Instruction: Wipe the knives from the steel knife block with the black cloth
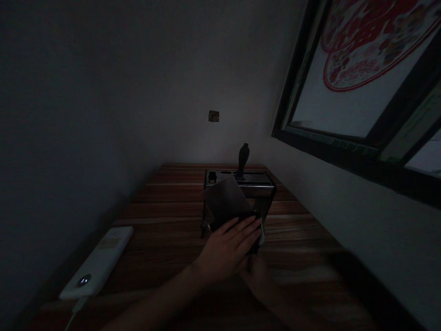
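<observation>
The room is very dark. My left hand (229,248) reaches in from the lower left, its fingers stretched out together and lying over a dark object in front of a metal rack (262,189). A flat grey blade-like sheet (225,198) rises tilted from just beyond those fingers. My right hand (259,276) sits under and behind the left one, with its fingers hidden. A black handle (243,160) sticks up out of the rack's top.
The rack stands on a striped wooden table (165,216) pushed into a corner of grey walls. A white power bank (98,264) with a cable lies at the left edge. A dark-framed window (361,151) with a red paper cutting is at the upper right.
</observation>
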A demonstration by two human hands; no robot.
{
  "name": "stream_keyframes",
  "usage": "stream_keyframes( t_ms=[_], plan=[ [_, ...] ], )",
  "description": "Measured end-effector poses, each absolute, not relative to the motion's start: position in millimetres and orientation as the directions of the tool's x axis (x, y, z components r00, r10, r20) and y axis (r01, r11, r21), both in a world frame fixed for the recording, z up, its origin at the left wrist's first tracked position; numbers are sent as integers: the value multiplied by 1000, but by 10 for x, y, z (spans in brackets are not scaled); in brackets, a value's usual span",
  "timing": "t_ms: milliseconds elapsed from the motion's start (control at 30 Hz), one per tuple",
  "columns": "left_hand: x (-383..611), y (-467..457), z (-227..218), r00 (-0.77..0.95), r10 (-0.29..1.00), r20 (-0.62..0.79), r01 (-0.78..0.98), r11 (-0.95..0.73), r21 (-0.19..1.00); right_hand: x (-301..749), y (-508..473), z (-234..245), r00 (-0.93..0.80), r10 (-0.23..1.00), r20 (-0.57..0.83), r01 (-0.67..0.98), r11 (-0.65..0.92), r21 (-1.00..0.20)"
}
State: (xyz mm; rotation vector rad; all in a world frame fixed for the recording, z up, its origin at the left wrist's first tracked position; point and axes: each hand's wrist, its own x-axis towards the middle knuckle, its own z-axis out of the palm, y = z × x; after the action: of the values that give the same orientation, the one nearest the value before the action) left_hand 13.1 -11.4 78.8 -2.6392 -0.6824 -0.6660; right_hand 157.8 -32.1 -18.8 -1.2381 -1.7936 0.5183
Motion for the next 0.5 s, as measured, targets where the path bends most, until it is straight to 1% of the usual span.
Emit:
stream_keyframes(
  t_ms=[133, 300, 500],
  plan=[
    [-12, -34, 1029, 676, 427, 601, 626, -762, -163, 1550, -356, -73, -172, 925, 340, 621, 370, -691],
    [-221, 37, 1285, 542, 463, 701, 734, -667, -126, 1509, -381, -53, -177, 922, 343, 697, 364, -618],
    [-263, 67, 1322, 489, 451, 747, 768, -629, -123, 1502, -392, -28, -180, 931, 316, 728, 342, -594]
  ],
)
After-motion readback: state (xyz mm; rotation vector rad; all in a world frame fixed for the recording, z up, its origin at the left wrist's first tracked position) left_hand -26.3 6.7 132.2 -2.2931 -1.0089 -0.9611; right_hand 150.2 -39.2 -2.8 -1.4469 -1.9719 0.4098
